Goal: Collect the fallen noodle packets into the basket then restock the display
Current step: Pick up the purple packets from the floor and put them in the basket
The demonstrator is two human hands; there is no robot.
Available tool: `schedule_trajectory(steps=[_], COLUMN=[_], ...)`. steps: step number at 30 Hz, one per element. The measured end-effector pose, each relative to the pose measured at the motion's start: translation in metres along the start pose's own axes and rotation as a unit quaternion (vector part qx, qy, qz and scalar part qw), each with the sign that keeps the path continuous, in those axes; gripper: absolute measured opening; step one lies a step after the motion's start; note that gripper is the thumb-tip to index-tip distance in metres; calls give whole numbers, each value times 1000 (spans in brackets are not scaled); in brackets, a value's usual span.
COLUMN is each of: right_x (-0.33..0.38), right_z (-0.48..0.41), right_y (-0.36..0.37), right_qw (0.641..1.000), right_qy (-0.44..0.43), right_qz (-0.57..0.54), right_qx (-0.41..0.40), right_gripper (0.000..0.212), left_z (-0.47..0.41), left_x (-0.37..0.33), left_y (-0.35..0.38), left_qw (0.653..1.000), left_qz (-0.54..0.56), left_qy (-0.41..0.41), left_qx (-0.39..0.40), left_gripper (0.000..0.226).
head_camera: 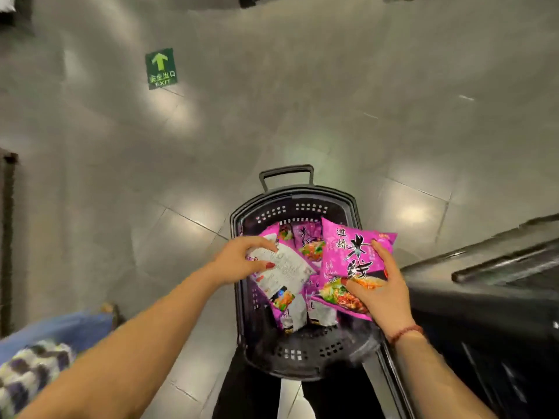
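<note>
A black plastic basket with a raised handle stands on the floor in front of me, and several purple noodle packets lie inside it. My left hand grips one packet that shows its white printed back, over the basket's left side. My right hand holds another purple packet front side up, above the basket's right half, with thumb on its face and fingers round its right edge. More packets lie beneath both.
Grey tiled floor surrounds the basket, with a green exit arrow sticker far left. A dark display unit runs along the right, close to the basket. A dark fixture edge stands at far left. Blue and checked cloth sits bottom left.
</note>
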State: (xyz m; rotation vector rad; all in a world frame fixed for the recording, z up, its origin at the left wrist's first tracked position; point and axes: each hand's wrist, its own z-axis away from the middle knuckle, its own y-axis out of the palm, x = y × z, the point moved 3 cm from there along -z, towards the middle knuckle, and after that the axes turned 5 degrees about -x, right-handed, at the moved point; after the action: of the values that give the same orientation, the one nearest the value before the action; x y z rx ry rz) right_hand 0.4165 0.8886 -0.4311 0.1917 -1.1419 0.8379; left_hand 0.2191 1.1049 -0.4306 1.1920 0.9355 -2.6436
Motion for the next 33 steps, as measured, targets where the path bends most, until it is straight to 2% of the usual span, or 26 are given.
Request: schedule_trajectory(steps=[3, 6, 9, 11, 13, 16, 19, 21, 23, 25, 27, 29, 30, 33], right_x=[-37, -82, -129, -159, -184, -220, -251, -267, -280, -284, -277, -268, -268, -281], right_z=[-37, -75, -106, -124, -140, -160, -175, -186, -196, -201, -194, -182, -177, -175], right_y=[26, 54, 79, 96, 113, 136, 147, 152, 157, 160, 162, 165, 168, 175], right_qw=[1000, 998, 996, 992, 988, 974, 968, 960, 938, 895, 846, 819, 810, 783], right_qy=[2, 7, 4, -6, -21, -26, -4, 13, 31, 27, -28, -121, -161, -213], right_qz=[20, 50, 92, 125, 155, 218, 243, 270, 327, 427, 526, 559, 560, 574], right_qx=[-18, -25, -17, -8, 11, 62, 65, 77, 113, 123, 82, 51, 60, 111], right_gripper=[86, 83, 86, 86, 87, 89, 90, 90, 89, 89, 92, 97, 100, 107], left_z=[-76, -142, -192, -215, -231, -246, -254, -259, -258, -252, -237, -220, -212, -196], left_x=[31, 68, 103, 129, 154, 191, 220, 233, 235, 230, 224, 223, 224, 233], left_y=[26, 62, 98, 117, 131, 146, 164, 173, 178, 180, 185, 194, 199, 216], left_qw=[986, 949, 913, 905, 912, 941, 953, 952, 935, 913, 896, 875, 870, 876], left_qz=[-123, -233, -295, -302, -288, -239, -222, -247, -321, -385, -420, -461, -473, -472], left_qy=[43, 85, 110, 109, 97, 53, 10, 10, 35, 77, 116, 108, 95, 54], left_qx=[105, 195, 260, 279, 276, 233, 205, 180, 143, 109, 89, 99, 103, 80], left_gripper=[34, 40, 41, 39, 38, 36, 36, 37, 41, 51, 76, 106, 114, 122])
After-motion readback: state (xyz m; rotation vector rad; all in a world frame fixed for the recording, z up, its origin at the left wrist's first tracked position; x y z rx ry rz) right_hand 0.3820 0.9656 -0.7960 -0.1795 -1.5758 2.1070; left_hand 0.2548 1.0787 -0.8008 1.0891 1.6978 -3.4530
